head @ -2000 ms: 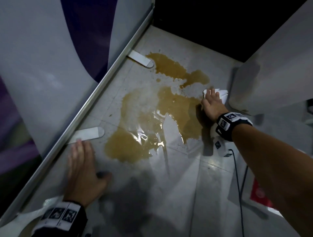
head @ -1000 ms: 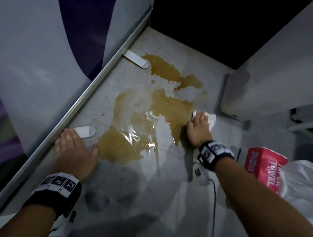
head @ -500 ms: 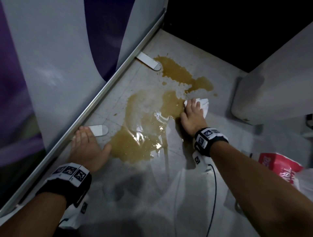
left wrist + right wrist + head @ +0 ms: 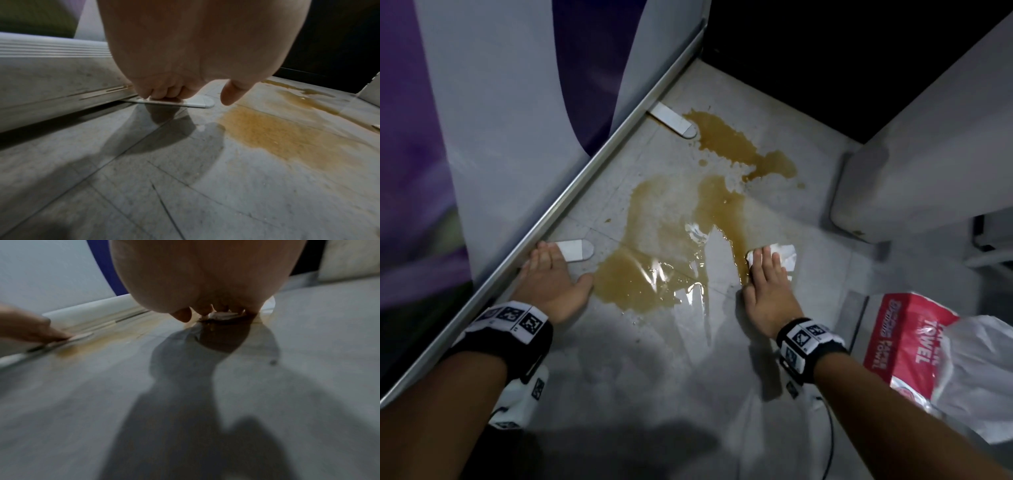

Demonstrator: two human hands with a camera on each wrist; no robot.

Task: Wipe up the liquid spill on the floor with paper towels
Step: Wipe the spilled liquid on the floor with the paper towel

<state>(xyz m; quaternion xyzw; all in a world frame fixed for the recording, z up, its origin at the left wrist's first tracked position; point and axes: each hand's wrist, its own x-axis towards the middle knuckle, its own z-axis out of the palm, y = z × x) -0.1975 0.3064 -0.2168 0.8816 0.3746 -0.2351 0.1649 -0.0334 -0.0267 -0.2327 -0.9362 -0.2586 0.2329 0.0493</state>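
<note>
A brown liquid spill spreads over the grey tiled floor, running from a far patch to a near pool. My right hand lies flat, fingers straight, pressing a folded white paper towel onto the spill's right edge. The towel shows crumpled under the fingertips in the right wrist view. My left hand rests flat on the floor left of the spill, fingertips on a flat metal foot plate, thumb beside the pool. It holds nothing.
A wall panel with a metal base rail runs along the left; a second foot plate lies by the far patch. A white cabinet stands at right. A red paper-towel pack in plastic lies right of my right wrist.
My right hand has dragged the paper towel back toward me along the spill's right edge, leaving that strip paler. My left hand stays planted by the foot plate.
</note>
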